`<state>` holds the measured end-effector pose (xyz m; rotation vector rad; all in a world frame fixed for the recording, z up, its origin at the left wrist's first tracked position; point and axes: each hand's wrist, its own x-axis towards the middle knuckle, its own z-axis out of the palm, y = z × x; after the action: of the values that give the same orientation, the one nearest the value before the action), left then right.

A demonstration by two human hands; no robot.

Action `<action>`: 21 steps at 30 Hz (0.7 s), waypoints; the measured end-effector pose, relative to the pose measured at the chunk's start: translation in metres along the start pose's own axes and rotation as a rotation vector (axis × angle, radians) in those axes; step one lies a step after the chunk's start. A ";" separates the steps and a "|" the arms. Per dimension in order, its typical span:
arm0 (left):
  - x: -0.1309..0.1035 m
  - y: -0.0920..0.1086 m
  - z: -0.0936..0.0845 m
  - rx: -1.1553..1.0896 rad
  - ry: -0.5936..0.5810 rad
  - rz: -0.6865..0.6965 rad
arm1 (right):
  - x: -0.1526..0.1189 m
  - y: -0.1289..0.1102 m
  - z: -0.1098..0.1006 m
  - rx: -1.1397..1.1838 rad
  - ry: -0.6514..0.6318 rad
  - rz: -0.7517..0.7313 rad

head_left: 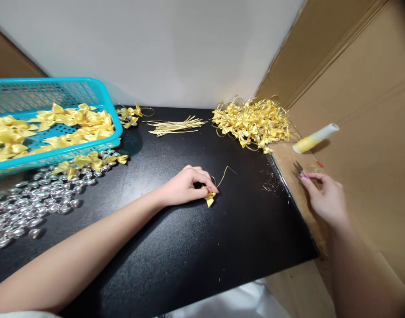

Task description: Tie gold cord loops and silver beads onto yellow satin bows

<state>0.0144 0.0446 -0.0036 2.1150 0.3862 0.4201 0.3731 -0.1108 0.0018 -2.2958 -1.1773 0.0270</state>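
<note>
My left hand [189,186] rests on the black table [176,247], its thumb and fingertips pinching a small yellow ribbon bow [210,199]. A thin gold cord [223,175] runs from the bow toward the upper right. Past the table's right edge, my right hand [326,198] is closed on small scissors [299,168] with a pinkish handle, over the brown cardboard. The blades point to the upper left, slightly apart.
On the left are a turquoise basket [114,112] of yellow bows and scattered silver beads [36,207]. Gold cords [176,126] lie at the back, beside a heap of finished-looking bows [252,121]. A pale tube [315,138] stands out at right.
</note>
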 end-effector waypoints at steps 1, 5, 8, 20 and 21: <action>0.000 0.000 0.000 0.001 0.003 -0.003 | 0.001 -0.003 -0.001 0.073 -0.002 0.026; 0.000 0.003 0.001 0.015 0.016 -0.009 | -0.015 -0.032 -0.001 0.352 -0.073 0.047; 0.000 0.005 0.001 0.022 0.015 -0.012 | -0.048 -0.076 0.008 0.398 -0.334 -0.058; -0.001 0.002 0.001 0.060 0.011 -0.033 | -0.095 -0.153 0.030 0.254 -0.656 -0.399; -0.001 0.002 0.001 0.060 0.014 -0.029 | -0.096 -0.152 0.031 0.233 -0.664 -0.382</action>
<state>0.0138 0.0421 -0.0028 2.1628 0.4423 0.4110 0.1927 -0.0988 0.0275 -1.8638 -1.8091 0.7883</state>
